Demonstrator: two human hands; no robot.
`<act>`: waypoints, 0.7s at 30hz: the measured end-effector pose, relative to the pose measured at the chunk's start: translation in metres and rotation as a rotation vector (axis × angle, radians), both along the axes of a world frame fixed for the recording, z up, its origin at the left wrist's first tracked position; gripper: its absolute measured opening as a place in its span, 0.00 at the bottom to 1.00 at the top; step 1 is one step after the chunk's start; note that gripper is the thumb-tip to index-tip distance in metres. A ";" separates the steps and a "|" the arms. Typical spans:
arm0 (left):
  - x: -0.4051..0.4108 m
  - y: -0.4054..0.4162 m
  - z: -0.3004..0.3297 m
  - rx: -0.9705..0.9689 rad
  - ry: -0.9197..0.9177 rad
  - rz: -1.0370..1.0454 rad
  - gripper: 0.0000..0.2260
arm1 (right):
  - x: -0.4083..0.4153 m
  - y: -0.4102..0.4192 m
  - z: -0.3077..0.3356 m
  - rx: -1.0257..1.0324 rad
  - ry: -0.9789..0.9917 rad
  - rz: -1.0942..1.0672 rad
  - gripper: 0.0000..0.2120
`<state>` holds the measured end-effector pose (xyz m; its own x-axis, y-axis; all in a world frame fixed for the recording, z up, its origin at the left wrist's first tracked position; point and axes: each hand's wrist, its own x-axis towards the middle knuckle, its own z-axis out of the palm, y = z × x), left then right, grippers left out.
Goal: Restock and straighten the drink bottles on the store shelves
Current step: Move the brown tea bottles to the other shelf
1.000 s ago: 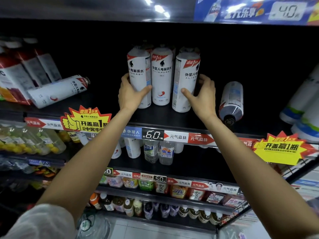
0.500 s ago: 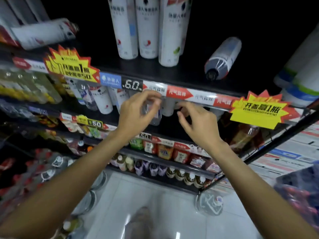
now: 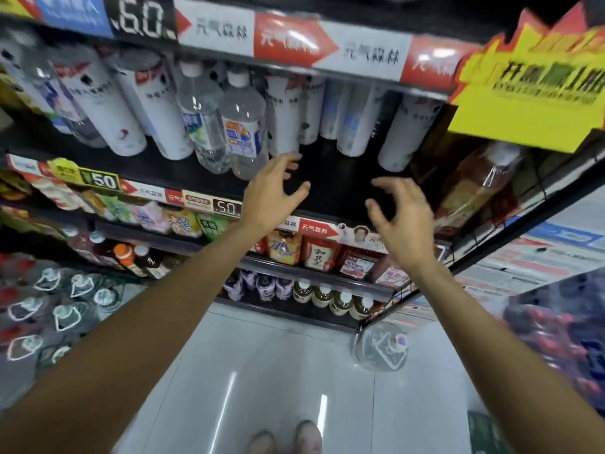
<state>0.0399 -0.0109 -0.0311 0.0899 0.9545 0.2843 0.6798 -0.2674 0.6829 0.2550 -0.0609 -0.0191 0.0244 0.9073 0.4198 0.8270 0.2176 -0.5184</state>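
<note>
Both grips released, empty: left hand (image 3: 271, 194) and right hand (image 3: 404, 217) poised near clear bottles (image 3: 242, 132) on shelf (image 3: 337, 188).

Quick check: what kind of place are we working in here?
Most likely a convenience store drinks aisle: tiered shelves of bottles, price strips on the shelf edges, and a yellow promo tag.

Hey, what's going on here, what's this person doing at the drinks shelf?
A person is tidying a store's drink shelves. Both hands are empty: the left hand and right hand reach, fingers spread and loosely curled, toward the second shelf. Just ahead of the left hand stand two clear water bottles among tall white bottles. Neither hand touches a bottle yet. The view is blurred.
</note>
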 end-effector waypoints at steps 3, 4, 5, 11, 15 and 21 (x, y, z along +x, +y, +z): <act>0.030 0.007 -0.017 -0.046 -0.049 -0.080 0.22 | 0.022 -0.003 -0.013 0.128 0.057 -0.206 0.13; 0.044 0.009 -0.022 -0.055 -0.081 -0.106 0.22 | 0.032 -0.007 -0.017 0.168 0.061 -0.273 0.13; 0.056 0.011 -0.025 -0.056 -0.116 -0.133 0.23 | 0.041 -0.011 -0.019 0.208 0.073 -0.336 0.15; 0.136 0.034 -0.030 -0.058 -0.303 -0.287 0.27 | 0.076 -0.007 -0.031 0.280 0.210 -0.455 0.34; 0.172 0.059 -0.020 0.063 -0.197 -0.318 0.34 | 0.080 0.010 -0.038 0.269 0.290 -0.418 0.43; 0.210 0.094 -0.019 0.172 -0.067 -0.077 0.46 | 0.090 0.029 -0.045 0.296 0.309 -0.417 0.44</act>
<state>0.2503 0.0827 -0.0498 0.1361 0.8826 0.4500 0.6075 -0.4331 0.6658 0.3450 -0.0317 -0.0640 0.5149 0.6404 0.5698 0.6941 0.0786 -0.7155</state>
